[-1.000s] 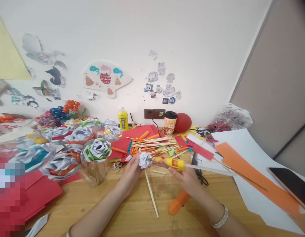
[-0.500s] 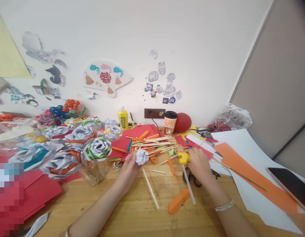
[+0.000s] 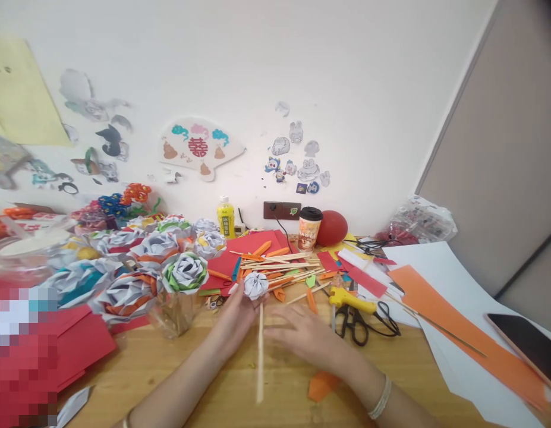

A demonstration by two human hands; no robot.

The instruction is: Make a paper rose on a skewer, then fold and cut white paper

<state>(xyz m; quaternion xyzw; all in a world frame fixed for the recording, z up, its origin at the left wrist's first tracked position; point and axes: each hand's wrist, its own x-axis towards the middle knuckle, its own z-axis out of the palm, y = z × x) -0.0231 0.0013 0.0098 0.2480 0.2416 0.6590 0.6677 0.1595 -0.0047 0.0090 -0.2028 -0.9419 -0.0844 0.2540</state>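
In left hand [image 3: 239,315], pleated paper ball [image 3: 256,286]

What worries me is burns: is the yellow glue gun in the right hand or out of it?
Out: the glue gun lies among things on the table; a gap parts it from the right hand.

Bright diffuse light, source outside view, pale wall [image 3: 368,107] evenly lit, shadows soft and faint, motion blur on right hand [image 3: 304,336] and wooden stick [image 3: 260,362], left edge stretched, lower-left block pixelated, upper-right corner dark
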